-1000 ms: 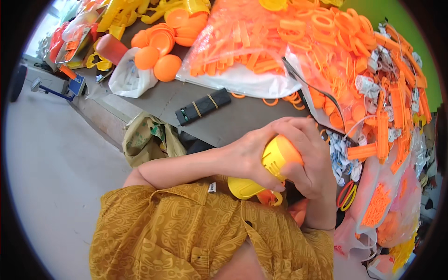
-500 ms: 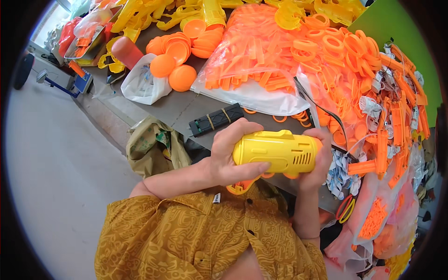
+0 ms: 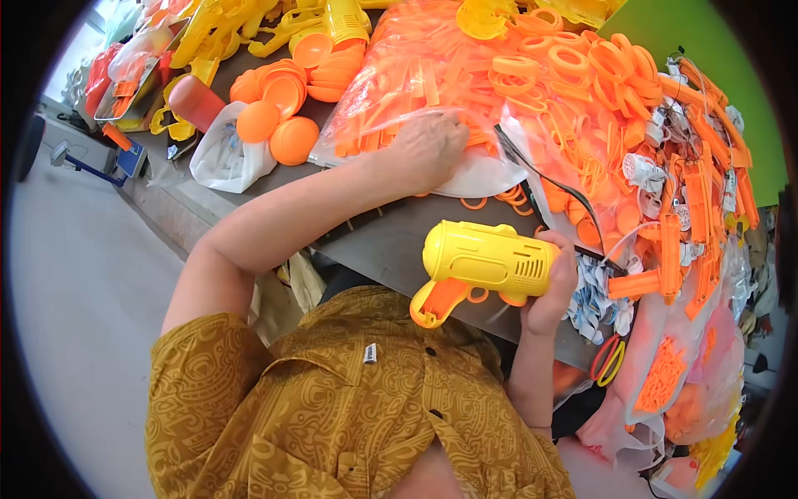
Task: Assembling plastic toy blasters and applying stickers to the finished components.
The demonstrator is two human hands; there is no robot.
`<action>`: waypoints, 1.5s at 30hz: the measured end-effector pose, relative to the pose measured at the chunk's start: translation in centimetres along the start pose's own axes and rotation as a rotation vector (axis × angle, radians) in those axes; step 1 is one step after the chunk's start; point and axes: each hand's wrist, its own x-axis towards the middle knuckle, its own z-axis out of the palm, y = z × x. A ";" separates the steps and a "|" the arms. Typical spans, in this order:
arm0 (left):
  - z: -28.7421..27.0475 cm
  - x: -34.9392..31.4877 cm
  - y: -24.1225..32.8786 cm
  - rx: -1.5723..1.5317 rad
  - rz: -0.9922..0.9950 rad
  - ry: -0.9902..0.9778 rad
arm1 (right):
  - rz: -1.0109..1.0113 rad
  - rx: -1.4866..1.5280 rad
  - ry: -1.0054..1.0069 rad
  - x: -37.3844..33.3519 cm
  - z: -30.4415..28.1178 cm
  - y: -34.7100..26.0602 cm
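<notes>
1. Left of the clear plastic bag point(image 3: 486, 173), which is the landmark here, orange domes point(image 3: 285, 87) are heaped on the tabletop point(image 3: 374, 251), beside a small white bag point(image 3: 233, 158).
2. At the near edge of the clear plastic bag, the left hand point(image 3: 431, 150) lies over its orange strips point(image 3: 353, 125). The fingers are turned down and hidden; I cannot tell how far they are spread or whether they have hold of anything.
3. On the near side of the clear plastic bag, the yellow toy gun point(image 3: 492, 262) is held up, grip downward. Its body looks put together, while the orange recess in the grip seems uncovered, so I judge the assembly partly done; the inside cannot be seen.
4. Nearer than the clear plastic bag and to its right, the right hand point(image 3: 557, 284) has its fingers wrapped around the gun's slotted end.
5. Farther right of the clear plastic bag, orange pieces with wired white parts point(image 3: 688, 200) are piled.
</notes>
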 end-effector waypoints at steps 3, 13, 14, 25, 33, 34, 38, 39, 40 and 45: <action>0.3 0.1 -0.1 0.089 -0.003 -0.059 | -0.016 -0.041 0.017 0.0 -0.3 0.6; -9.0 -3.6 3.5 -0.082 0.135 -0.372 | -0.071 -0.106 -0.035 0.9 -1.0 -1.3; -9.5 -3.9 3.6 -0.092 0.296 -0.378 | -0.072 -0.105 -0.040 1.2 -1.0 -1.3; -8.7 -2.8 4.4 -0.677 0.245 -0.284 | -0.193 -0.261 -0.153 1.4 1.6 -3.4; -5.4 -4.3 5.7 -1.008 -0.092 -0.191 | -0.241 -0.330 -0.100 1.3 2.8 -2.9; -4.9 -4.9 6.0 -0.883 -0.034 -0.076 | -0.185 -0.324 -0.089 1.2 2.8 -2.9; -4.1 -6.8 7.4 -0.492 0.115 0.150 | -0.227 -0.323 -0.034 1.3 3.0 -2.2; -4.2 -7.1 8.0 -0.303 0.154 0.216 | -0.204 -0.292 -0.004 1.4 3.1 -2.4; -4.1 -7.6 8.5 -0.272 0.114 0.135 | -0.180 -0.261 0.027 1.5 3.2 -2.5; -2.5 -7.1 8.3 -0.269 0.105 0.253 | -0.217 -0.287 0.032 1.9 3.4 -2.2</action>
